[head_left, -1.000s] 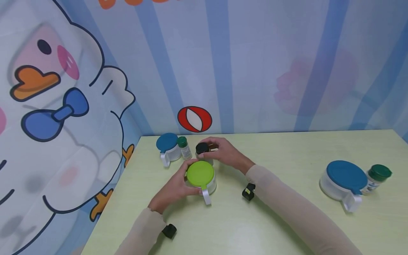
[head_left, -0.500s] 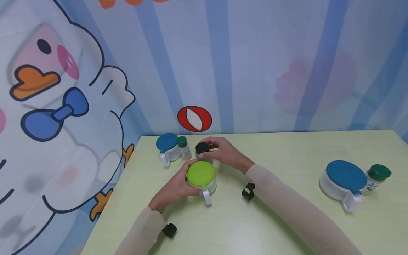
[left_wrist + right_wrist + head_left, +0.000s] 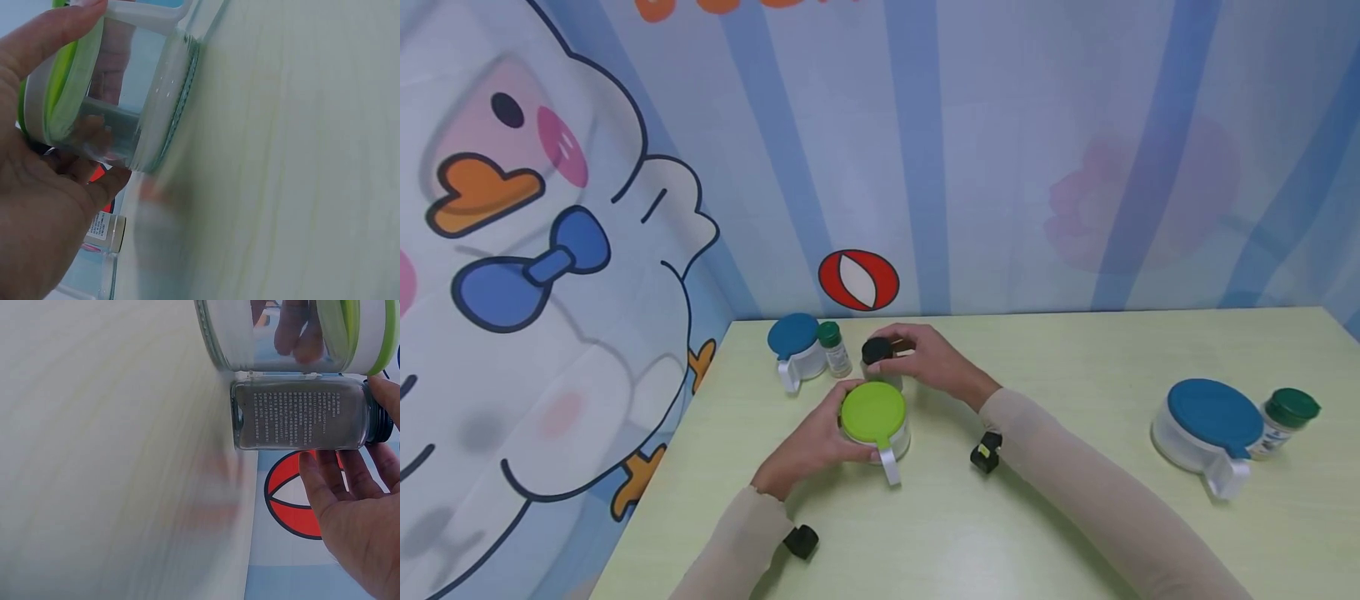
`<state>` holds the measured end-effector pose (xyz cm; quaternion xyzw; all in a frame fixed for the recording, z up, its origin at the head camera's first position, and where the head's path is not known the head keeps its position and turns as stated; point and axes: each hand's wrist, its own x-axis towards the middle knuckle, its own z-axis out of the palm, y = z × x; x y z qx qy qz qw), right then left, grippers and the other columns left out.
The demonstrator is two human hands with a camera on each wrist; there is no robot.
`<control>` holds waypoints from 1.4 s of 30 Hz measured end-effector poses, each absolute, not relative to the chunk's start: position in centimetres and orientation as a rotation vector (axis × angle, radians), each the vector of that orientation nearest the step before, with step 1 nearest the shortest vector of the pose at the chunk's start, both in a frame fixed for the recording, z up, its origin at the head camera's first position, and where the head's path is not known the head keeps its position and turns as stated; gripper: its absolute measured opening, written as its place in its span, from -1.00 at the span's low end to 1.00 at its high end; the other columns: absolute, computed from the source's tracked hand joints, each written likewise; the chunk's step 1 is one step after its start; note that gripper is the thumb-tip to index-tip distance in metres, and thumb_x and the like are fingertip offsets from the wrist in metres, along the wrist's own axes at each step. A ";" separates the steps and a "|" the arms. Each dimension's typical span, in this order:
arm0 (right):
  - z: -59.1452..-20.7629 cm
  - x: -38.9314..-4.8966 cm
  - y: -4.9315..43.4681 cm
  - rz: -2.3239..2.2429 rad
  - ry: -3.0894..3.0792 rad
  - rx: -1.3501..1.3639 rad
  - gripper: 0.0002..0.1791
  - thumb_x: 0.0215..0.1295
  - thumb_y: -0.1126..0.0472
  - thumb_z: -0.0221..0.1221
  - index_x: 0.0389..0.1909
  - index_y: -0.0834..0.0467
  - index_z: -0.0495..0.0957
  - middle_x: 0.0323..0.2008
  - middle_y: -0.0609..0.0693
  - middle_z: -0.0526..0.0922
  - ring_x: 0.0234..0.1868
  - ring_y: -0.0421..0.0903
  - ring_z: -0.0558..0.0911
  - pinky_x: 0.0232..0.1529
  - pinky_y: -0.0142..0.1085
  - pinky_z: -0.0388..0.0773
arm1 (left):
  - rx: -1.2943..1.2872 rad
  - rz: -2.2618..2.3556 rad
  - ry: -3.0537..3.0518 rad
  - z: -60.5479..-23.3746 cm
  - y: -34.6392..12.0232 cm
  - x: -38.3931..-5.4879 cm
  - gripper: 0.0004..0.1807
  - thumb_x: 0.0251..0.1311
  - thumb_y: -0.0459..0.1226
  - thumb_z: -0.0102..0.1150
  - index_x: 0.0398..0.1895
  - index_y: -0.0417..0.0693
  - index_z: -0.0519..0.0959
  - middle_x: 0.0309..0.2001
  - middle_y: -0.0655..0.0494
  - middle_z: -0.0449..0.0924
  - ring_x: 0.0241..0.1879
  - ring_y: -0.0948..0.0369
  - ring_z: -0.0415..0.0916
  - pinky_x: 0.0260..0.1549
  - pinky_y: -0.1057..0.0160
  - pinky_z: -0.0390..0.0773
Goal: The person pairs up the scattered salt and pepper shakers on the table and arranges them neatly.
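My left hand (image 3: pixel 816 437) grips a clear glass jar with a lime-green lid (image 3: pixel 872 412) and a white handle that points toward me. In the left wrist view the thumb lies at the lid and the fingers show through the glass of the jar (image 3: pixel 147 94). Just behind it, my right hand (image 3: pixel 936 362) holds a small bottle with a black cap (image 3: pixel 876 350) near its top. The right wrist view shows this glass bottle (image 3: pixel 300 415) upright on the table, grey inside, with printed white text. Bottle and jar stand side by side, almost touching.
At the back left stand a blue-lidded jar (image 3: pixel 793 335) and a green-capped shaker bottle (image 3: pixel 832 346). Another blue-lidded jar (image 3: pixel 1213 417) and green-capped bottle (image 3: pixel 1288 412) stand on the right. A printed cloth (image 3: pixel 1000 167) hangs behind the pale table (image 3: pixel 985 533).
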<state>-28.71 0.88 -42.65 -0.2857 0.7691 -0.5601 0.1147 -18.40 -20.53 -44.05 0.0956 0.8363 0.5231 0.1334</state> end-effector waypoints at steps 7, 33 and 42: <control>-42.7 -28.5 1.3 -1.640 2.283 -0.828 -0.53 0.23 0.01 0.43 0.16 -0.08 0.62 0.08 -0.09 0.65 0.17 -0.03 0.58 0.18 -0.11 0.60 | 0.257 1.480 2.491 -44.1 -20.3 -18.3 0.06 -0.16 -0.16 0.69 0.46 0.13 0.26 0.36 0.13 0.40 0.34 0.04 0.32 0.39 -0.20 0.30; -40.9 -26.8 4.9 -1.616 2.376 -0.748 -0.54 0.17 -0.03 0.47 0.09 -0.06 0.64 -0.02 -0.09 0.67 0.09 -0.03 0.63 0.09 -0.16 0.64 | 0.454 1.483 2.478 -42.9 -20.0 -18.8 0.00 -0.11 -0.14 0.66 0.43 0.15 0.27 0.34 0.16 0.37 0.34 0.06 0.30 0.35 -0.20 0.36; -40.0 -25.9 6.6 -1.591 2.458 -0.713 -0.51 0.16 -0.03 0.47 0.08 0.00 0.64 -0.04 -0.06 0.69 0.09 -0.01 0.64 0.09 -0.16 0.64 | 0.518 1.472 2.481 -42.3 -19.4 -19.2 -0.02 -0.10 -0.16 0.65 0.42 0.16 0.29 0.33 0.19 0.39 0.34 0.08 0.30 0.37 -0.25 0.30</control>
